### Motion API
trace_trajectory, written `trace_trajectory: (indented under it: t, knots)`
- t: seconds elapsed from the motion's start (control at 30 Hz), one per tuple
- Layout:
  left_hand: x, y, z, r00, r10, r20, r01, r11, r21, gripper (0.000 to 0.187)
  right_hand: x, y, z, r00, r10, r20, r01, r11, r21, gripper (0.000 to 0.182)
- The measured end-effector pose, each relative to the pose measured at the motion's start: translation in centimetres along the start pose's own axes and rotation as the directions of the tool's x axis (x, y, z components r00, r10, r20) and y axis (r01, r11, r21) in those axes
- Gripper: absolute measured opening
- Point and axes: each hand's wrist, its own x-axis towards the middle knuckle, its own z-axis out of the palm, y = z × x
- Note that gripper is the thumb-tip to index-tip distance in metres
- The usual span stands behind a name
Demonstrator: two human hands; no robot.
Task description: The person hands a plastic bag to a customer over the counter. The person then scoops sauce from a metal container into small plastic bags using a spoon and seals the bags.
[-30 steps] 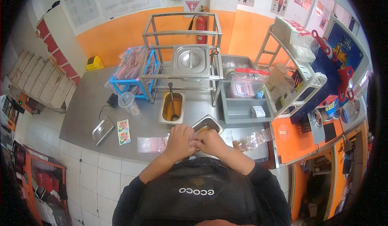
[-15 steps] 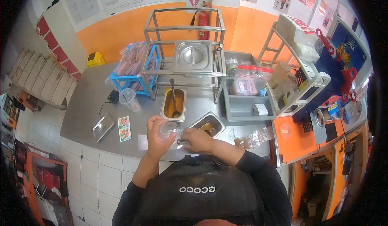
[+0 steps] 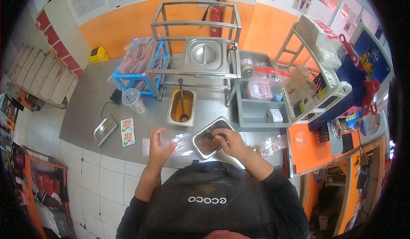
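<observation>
Gripping a small clear cup (image 3: 167, 137) between thumb and fingers, the left hand (image 3: 159, 147) is held just above the near edge of the steel counter (image 3: 85, 111), over a clear plastic bag (image 3: 181, 141). The right hand (image 3: 228, 140) is closed around a small dark scoop (image 3: 209, 135), which is dipped into the brown contents of a steel pan (image 3: 211, 137) set just beside the cup. Farther back, a second pan (image 3: 181, 107) of amber liquid is seen with a ladle (image 3: 182, 100) standing in it. A plastic measuring cup (image 3: 132, 100) is placed to its left, and a lidded steel container (image 3: 204, 56) is mounted on the rack behind.
</observation>
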Motion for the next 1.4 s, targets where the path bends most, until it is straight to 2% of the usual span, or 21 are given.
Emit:
trace_trajectory:
  t: [0.07, 0.1, 0.2, 0.3, 0.4, 0.5, 0.63, 0.77, 0.97, 1.1, 1.2, 1.4]
  knots:
    - [0.3, -0.1, 0.5, 1.000, 0.001, 0.000, -0.001, 0.999, -0.053, 0.055, -0.3, 0.8, 0.0, 0.997, -0.069, 0.046, 0.071, 0.997, -0.028, 0.015]
    - [0.5, 0.0, 0.7, 1.000, 0.027, 0.004, -0.027, 1.000, -0.017, 0.055, -0.5, 1.2, 0.1, 0.992, -0.105, 0.070, 0.108, 0.993, -0.040, 0.014]
    - [0.7, 0.3, 1.1, 0.997, 0.078, 0.015, -0.079, 0.995, 0.068, 0.055, -1.2, 2.2, 0.6, 0.992, -0.090, 0.088, 0.086, 0.995, 0.042, 0.012]
    - [0.6, 0.3, 1.1, 0.998, 0.068, 0.019, -0.070, 0.993, 0.092, 0.055, -1.6, 2.5, 1.0, 0.990, 0.112, 0.089, -0.137, 0.925, 0.355, 0.013]
    - [0.2, -0.2, 0.8, 0.999, 0.032, 0.005, -0.032, 0.994, 0.103, 0.055, -1.6, 3.8, 1.3, 0.952, 0.298, 0.069, -0.290, 0.807, 0.515, 0.017]
    - [-0.1, -0.6, 0.6, 1.000, -0.004, -0.014, 0.006, 0.997, 0.083, 0.055, -1.4, 4.9, 1.3, 0.878, 0.478, -0.017, -0.317, 0.608, 0.728, 0.020]
    - [-0.3, -0.8, 0.5, 0.999, -0.030, -0.025, 0.031, 0.999, 0.031, 0.055, -1.6, 7.3, 0.9, 0.764, 0.632, -0.134, -0.278, 0.509, 0.814, 0.026]
    - [-0.5, -0.6, 0.8, 0.998, -0.065, -0.013, 0.065, 0.998, 0.005, 0.055, -2.2, 8.2, 0.6, 0.679, 0.719, -0.149, -0.245, 0.413, 0.877, 0.029]
    - [-0.7, -0.6, 1.2, 0.998, -0.068, 0.015, 0.068, 0.998, 0.008, 0.058, -3.6, 8.8, -0.1, 0.564, 0.775, -0.283, -0.128, 0.421, 0.898, 0.029]
    - [-0.7, -1.0, 1.2, 0.995, -0.060, 0.074, 0.057, 0.998, 0.039, 0.065, -5.3, 8.9, -0.6, 0.586, 0.732, -0.348, -0.048, 0.460, 0.886, 0.025]
    - [-1.0, -1.4, 1.6, 0.995, -0.054, 0.086, 0.052, 0.998, 0.024, 0.067, -6.1, 9.9, -0.9, 0.547, 0.726, -0.417, -0.053, 0.527, 0.848, 0.024]
    - [-0.9, -1.7, 2.7, 0.987, 0.053, 0.151, -0.066, 0.995, 0.078, 0.068, -6.4, 9.5, -1.3, 0.483, 0.758, -0.440, -0.031, 0.516, 0.856, 0.025]
